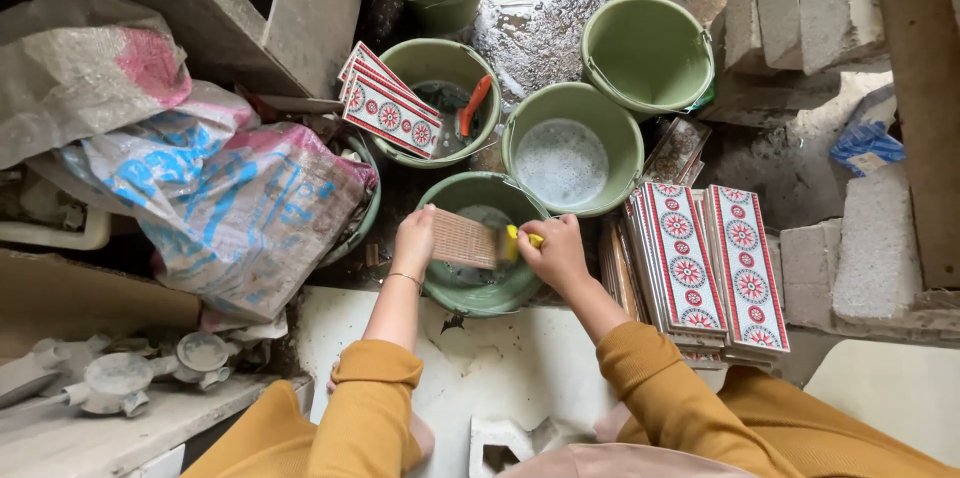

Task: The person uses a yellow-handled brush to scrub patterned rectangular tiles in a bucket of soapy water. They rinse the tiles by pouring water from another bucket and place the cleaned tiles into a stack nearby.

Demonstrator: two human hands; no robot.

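Hovering flat over a green bucket is a tile, its ribbed tan back turned up, held between the two hands. The left hand grips the tile's left edge, fingers curled over it. The right hand is clenched around a yellow-handled tool, perhaps a brush or scraper, whose working end meets the tile's right edge; I cannot make out which it is. Both arms wear mustard-yellow sleeves, and a thin bracelet circles the left wrist.

The bucket under the tile holds murky water. Just behind it stands another green bucket with foamy water, and to the left of that a third with an orange-handled tool resting inside and patterned tiles leaning on its rim. Two more green buckets sit farther back on the wet floor.

Right of the hands, stacks of red, white and blue patterned tiles lie side by side, near grey concrete blocks. On the left, crumpled printed sacks are heaped.
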